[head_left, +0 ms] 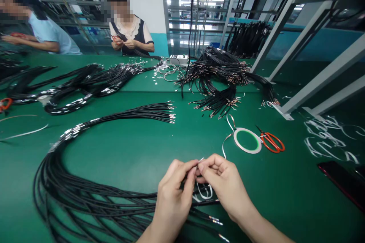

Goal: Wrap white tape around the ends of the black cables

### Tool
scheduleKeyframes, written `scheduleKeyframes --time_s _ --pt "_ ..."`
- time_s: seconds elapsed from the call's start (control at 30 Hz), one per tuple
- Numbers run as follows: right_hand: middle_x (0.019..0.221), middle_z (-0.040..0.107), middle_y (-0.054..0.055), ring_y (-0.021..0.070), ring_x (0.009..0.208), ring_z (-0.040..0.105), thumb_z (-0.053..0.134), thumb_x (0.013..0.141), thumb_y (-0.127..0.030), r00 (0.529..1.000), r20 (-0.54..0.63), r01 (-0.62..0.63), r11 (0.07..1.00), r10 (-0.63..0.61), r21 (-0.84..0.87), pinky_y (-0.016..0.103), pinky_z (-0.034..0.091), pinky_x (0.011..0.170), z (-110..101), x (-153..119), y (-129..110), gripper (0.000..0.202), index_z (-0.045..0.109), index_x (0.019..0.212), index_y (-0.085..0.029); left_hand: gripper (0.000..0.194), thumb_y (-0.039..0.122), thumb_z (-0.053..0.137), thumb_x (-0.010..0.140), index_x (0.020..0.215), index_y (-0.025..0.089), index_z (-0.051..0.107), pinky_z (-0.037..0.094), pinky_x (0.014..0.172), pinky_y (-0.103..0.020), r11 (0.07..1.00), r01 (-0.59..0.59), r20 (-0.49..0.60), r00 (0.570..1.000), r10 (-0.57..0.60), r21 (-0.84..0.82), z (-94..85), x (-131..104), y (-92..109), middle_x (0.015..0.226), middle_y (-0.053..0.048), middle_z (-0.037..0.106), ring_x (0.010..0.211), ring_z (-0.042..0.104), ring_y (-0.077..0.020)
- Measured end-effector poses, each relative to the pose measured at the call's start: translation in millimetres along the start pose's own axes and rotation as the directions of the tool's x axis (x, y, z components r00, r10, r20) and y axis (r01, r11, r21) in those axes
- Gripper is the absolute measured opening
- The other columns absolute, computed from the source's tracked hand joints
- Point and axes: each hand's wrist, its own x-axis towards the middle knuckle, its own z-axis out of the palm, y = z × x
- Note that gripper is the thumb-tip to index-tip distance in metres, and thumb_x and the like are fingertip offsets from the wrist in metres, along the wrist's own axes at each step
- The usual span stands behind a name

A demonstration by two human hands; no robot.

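Observation:
My left hand (174, 186) pinches a thin black cable near its bared, silvery end (201, 159). Against it, the fingertips of my right hand (226, 182) are pressed together at the same end; whether they also hold tape is hidden. A long bundle of black cables (59, 171) curves from the left and passes under my left hand. Several cable ends with copper and silver tips (215, 220) poke out below my hands. Between my wrists, a curled white strip (209, 193) lies on the green table.
A roll of narrow white tape (238, 145) and orange-handled scissors (268, 146) lie beyond my right hand. White strips (327, 136) and a dark phone-like object (339, 180) are at right, by grey metal supports (325, 72). Cable heaps (213, 64) fill the back. Two people (131, 38) work opposite.

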Motion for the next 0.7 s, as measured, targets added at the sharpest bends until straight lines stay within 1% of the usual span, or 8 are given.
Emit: scheduleKeyframes --time_s 0.07,0.13,0.23,0.3,0.43,0.57,0.7 --pt "0.067 0.069 0.003 0.015 0.064 0.066 0.075 0.069 -0.037 1.0 0.006 -0.009 1.0 0.009 0.006 0.026 0.056 0.063 0 0 0 0.026 0.063 0.07 -0.015 0.023 0.018 0.054 0.085 0.104 0.022 0.066 0.053 0.065 -0.027 0.99 0.115 0.02 0.993 -0.114 -0.082 0.7 0 -1 0.084 -0.004 0.06 0.073 0.062 -0.0163" --pt "0.066 0.069 0.003 0.0146 0.063 0.066 0.075 0.07 -0.037 1.0 0.012 -0.018 1.0 0.018 0.009 0.026 0.056 0.062 0 1 0 0.026 0.063 0.07 -0.015 0.021 0.023 0.054 0.085 0.102 0.022 0.066 0.054 0.061 -0.026 0.952 0.24 0.059 0.971 -0.233 -0.188 1.5 0 -2 0.084 -0.003 0.057 0.069 0.063 -0.0151" --pt "0.065 0.069 0.003 0.0138 0.061 0.066 0.075 0.071 -0.037 0.999 0.02 -0.026 1.0 0.026 -0.003 0.025 0.055 0.061 0 2 0 0.026 0.064 0.071 -0.014 0.02 0.028 0.057 0.083 0.099 0.02 0.067 0.054 0.055 -0.023 0.883 0.356 0.106 0.934 -0.34 -0.305 2.1 3 -2 0.082 -0.001 0.054 0.064 0.061 -0.0125" --pt "0.064 0.069 0.003 0.0136 0.06 0.066 0.074 0.072 -0.037 0.999 0.024 -0.028 0.999 0.028 -0.02 0.024 0.055 0.06 0 2 0 0.026 0.064 0.072 -0.013 0.02 0.03 0.061 0.081 0.096 0.018 0.067 0.053 0.053 -0.021 0.848 0.4 0.121 0.916 -0.382 -0.347 1.7 6 -2 0.081 -0.001 0.054 0.062 0.06 -0.0111" --pt "0.063 0.068 0.003 0.0132 0.059 0.065 0.073 0.073 -0.037 0.999 0.033 -0.028 0.998 0.03 -0.05 0.024 0.054 0.06 -1 2 -1 0.026 0.064 0.072 -0.013 0.021 0.031 0.065 0.077 0.091 0.015 0.068 0.051 0.052 -0.02 0.789 0.478 0.145 0.876 -0.46 -0.386 0.4 11 0 0.081 -0.002 0.058 0.054 0.056 -0.0074" --pt "0.063 0.068 0.003 0.0133 0.059 0.065 0.072 0.074 -0.036 0.999 0.041 -0.014 0.997 0.017 -0.07 0.024 0.054 0.06 -1 3 -1 0.025 0.063 0.072 -0.013 0.023 0.03 0.068 0.074 0.089 0.012 0.068 0.05 0.053 -0.02 0.751 0.512 0.148 0.854 -0.499 -0.417 -0.6 12 4 0.076 -0.002 0.061 0.051 0.055 -0.0068" --pt "0.065 0.068 0.003 0.0135 0.06 0.065 0.069 0.077 -0.036 0.999 0.05 -0.005 0.996 0.009 -0.089 0.025 0.053 0.061 -1 4 1 0.024 0.062 0.075 -0.013 0.027 0.031 0.07 0.072 0.09 0.011 0.067 0.047 0.05 -0.018 0.682 0.566 0.198 0.816 -0.543 -0.464 -3.9 14 6 0.07 -0.001 0.063 0.049 0.054 -0.0066"
